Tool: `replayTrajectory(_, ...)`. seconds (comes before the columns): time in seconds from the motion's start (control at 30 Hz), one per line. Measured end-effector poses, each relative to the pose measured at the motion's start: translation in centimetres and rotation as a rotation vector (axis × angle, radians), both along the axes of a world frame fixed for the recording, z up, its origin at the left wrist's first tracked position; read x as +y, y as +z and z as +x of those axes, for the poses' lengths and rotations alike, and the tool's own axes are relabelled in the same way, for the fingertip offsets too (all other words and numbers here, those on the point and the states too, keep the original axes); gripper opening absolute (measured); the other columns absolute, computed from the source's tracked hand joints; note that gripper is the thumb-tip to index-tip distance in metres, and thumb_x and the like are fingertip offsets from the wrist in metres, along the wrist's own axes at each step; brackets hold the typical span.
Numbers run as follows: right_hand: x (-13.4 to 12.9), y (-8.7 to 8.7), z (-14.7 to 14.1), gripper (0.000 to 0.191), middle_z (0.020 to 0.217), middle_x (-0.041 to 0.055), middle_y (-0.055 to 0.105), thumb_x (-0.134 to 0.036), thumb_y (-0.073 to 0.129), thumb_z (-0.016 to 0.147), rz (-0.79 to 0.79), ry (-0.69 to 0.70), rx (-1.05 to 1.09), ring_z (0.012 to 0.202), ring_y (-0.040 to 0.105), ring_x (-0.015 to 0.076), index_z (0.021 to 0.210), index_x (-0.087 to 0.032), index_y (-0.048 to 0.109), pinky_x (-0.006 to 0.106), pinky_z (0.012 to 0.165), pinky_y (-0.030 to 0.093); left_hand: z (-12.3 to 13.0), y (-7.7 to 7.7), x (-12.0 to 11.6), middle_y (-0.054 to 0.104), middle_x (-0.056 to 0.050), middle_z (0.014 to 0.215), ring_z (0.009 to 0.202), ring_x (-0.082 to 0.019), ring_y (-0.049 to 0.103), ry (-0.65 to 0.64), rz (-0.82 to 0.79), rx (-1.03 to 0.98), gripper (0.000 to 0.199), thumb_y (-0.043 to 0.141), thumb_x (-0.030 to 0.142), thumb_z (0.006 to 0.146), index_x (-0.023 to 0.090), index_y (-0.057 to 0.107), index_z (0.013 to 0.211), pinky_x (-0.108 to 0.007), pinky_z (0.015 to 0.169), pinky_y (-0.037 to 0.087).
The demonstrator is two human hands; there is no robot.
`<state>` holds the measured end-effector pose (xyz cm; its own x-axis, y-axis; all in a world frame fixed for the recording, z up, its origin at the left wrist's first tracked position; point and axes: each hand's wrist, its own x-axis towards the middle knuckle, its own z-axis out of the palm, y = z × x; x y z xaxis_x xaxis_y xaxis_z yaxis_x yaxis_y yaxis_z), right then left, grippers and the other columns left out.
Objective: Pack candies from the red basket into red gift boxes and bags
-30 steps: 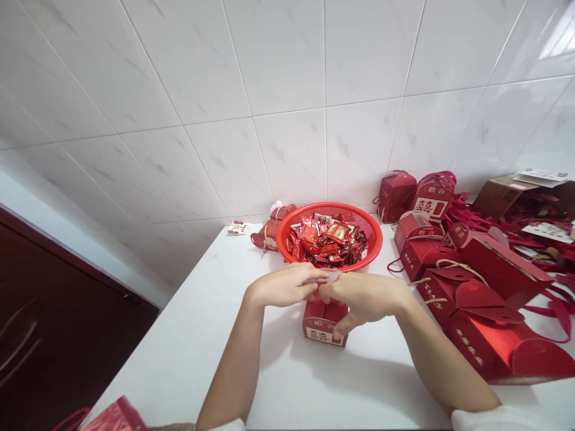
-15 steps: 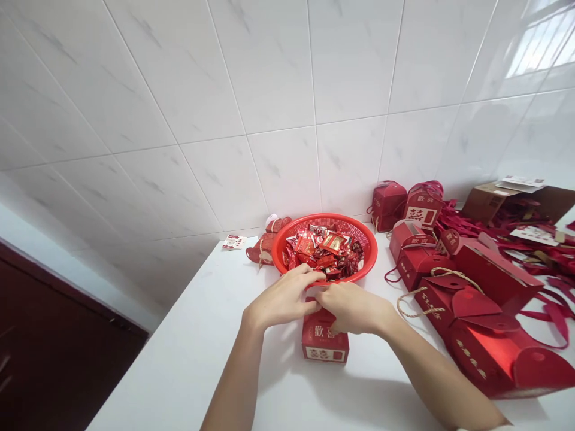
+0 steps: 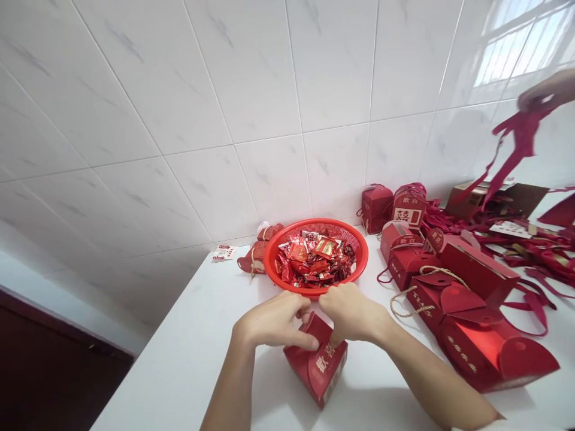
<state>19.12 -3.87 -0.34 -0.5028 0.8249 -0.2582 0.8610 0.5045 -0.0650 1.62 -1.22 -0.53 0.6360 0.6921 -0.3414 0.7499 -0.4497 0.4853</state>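
Head view: the camera is looking down on a white table [image 3: 179,359] set against a tiled wall [image 3: 197,185].
Small red box [image 3: 320,368]: is sitting between both hands, just near of the red basket [image 3: 268,263], with a corner pointing toward the near side; whether its base is resting flat, I cannot tell.
Left hand [image 3: 278,322]: is grasping the box's upper left part, thumb lying on a panel, fingers curling behind.
Right hand [image 3: 354,314]: is grasping the box's upper right part, fingers bent tightly and partly hidden.
Top panels: are lying largely under the hands; their fastening is not showing.
Grip, judged: both hands should be sharing the load evenly, since thin-looking card is probably creasing easily under one thumb.
Angle, judged: turning the box squarely toward the person should be making its panel edges easier to line up.
Clearance: wrapped sweets [image 3: 314,257] are filling the basket close beyond the knuckles; elbows should be keeping off the finished-looking red boxes [image 3: 498,353] at right.
Far right: a co-worker's hand [image 3: 550,90] is holding magenta ribbon [image 3: 524,137], well apart.
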Motion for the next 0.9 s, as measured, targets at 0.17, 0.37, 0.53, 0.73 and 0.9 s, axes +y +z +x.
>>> replayTrajectory(0.17,0.9,-0.8,0.0,0.043,0.093,0.0149,0.075,-0.037,0.087,0.062,-0.028,0.010,0.024,0.086,0.072,0.0316,0.095,-0.013,0.075,0.034,0.069,0.053,0.5,-1.0,-0.5,0.061,0.000,0.069,0.068,-0.017,0.056,-0.035,-0.102,0.041,0.032,0.079,0.044,0.061,0.019,0.061,0.066,-0.025,0.054,0.037)
replayTrajectory(0.37,0.5,-1.5,-0.2,0.053,0.101,0.0122,0.075,-0.043,0.087,0.062,-0.081,0.046,0.130,0.091,0.071,0.0313,0.104,-0.014,0.071,0.033,0.072,0.051,1.0,-2.1,-0.1,0.062,0.000,0.067,0.065,-0.016,0.056,-0.020,-0.082,0.013,0.021,0.078,0.032,0.056,0.018,0.065,0.064,-0.023,0.048,0.036)
replayTrajectory(0.53,-1.0,-1.6,-1.7,0.063,0.103,0.0133,0.073,-0.057,0.084,0.061,-0.112,0.006,0.132,0.088,0.072,0.0321,0.104,-0.013,0.070,0.034,0.070,0.052,0.7,-1.1,-0.1,0.060,0.002,0.059,0.054,-0.012,0.050,-0.096,-0.145,-0.028,0.004,0.067,0.020,0.059,0.017,0.065,0.060,-0.022,0.045,0.035)
replayTrajectory(0.73,-1.4,-2.3,-2.9,0.078,0.107,0.0162,0.071,-0.059,0.087,0.055,-0.060,-0.005,0.151,0.088,0.071,0.0348,0.112,-0.011,0.065,0.038,0.070,0.054,0.2,-0.7,0.1,0.060,0.003,0.058,0.055,-0.012,0.048,-0.105,-0.148,-0.054,0.007,0.069,0.022,0.059,0.017,0.071,0.063,-0.021,0.048,0.037)
replayTrajectory(0.9,-1.8,-2.8,-3.8,0.084,0.107,0.0234,0.068,-0.055,0.088,0.056,-0.014,-0.048,0.151,0.091,0.071,0.0368,0.118,-0.004,0.062,0.040,0.071,0.055,-0.3,-1.1,0.5,0.058,0.003,0.055,0.052,-0.010,0.043,-0.119,-0.138,-0.049,0.012,0.072,0.029,0.061,0.016,0.073,0.063,-0.021,0.045,0.032)
